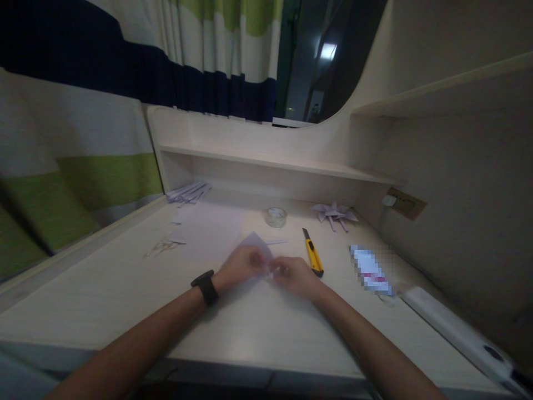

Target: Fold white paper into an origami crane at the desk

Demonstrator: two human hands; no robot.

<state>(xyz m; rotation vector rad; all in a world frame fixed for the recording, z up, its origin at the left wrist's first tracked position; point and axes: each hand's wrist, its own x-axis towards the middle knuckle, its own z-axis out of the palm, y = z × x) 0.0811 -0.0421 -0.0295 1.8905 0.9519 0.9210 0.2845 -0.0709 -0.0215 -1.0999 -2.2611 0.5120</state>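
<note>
Head view: left hand (244,265) and right hand (293,275) meet at mid-counter (125,289), both pinched on a pale folded paper sheet (257,243). Just right lies a yellow utility knife (313,253); a tape roll (275,216) and paper pinwheel (334,214) sit beyond.

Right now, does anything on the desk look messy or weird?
A little. Thin paper scraps lie scattered on the desk's left side, and a yellow utility knife lies loose close beside the right hand. Both hands, with the left hand, pinch a pale folded paper.
</note>
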